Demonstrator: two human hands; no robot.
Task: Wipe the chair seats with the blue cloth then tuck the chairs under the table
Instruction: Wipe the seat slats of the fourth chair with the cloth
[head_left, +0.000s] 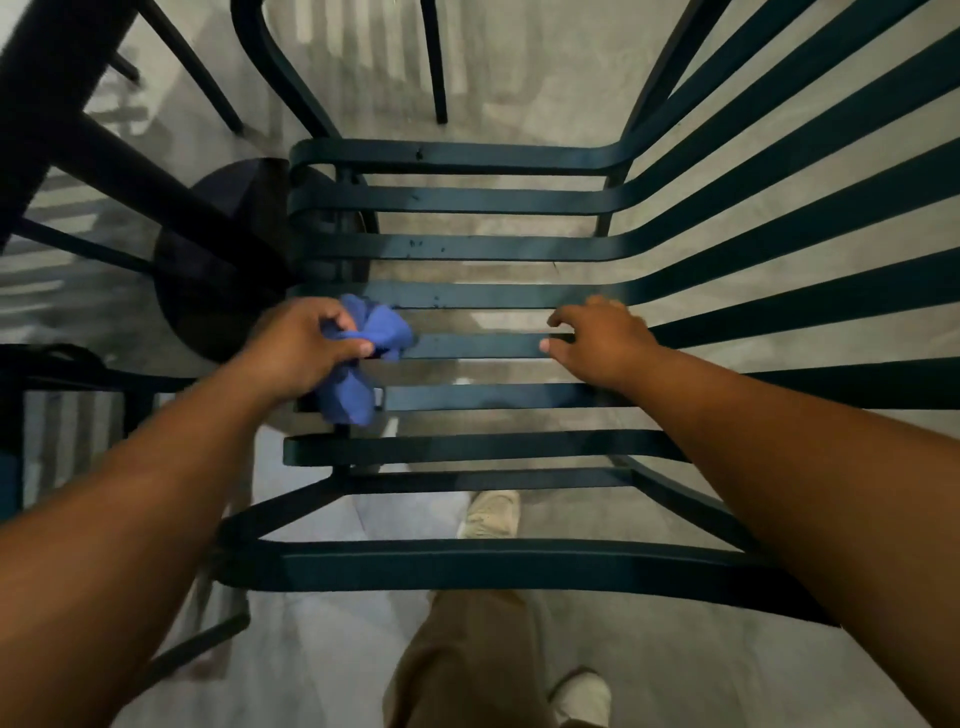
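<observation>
Blue cloth (363, 353) bunched in my left hand (301, 348), at the slatted chair seat's (467, 296) left edge
Soft crumpled fabric, fingers curled around it; right hand (597, 338) loosely curled on flat dark metal slats, holding nothing

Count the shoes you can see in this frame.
2. One pale shoe shows through the chair slats, below the seat near the front rail. The other pale shoe is at the bottom edge, right of the tan trouser leg, partly cut off.
</observation>
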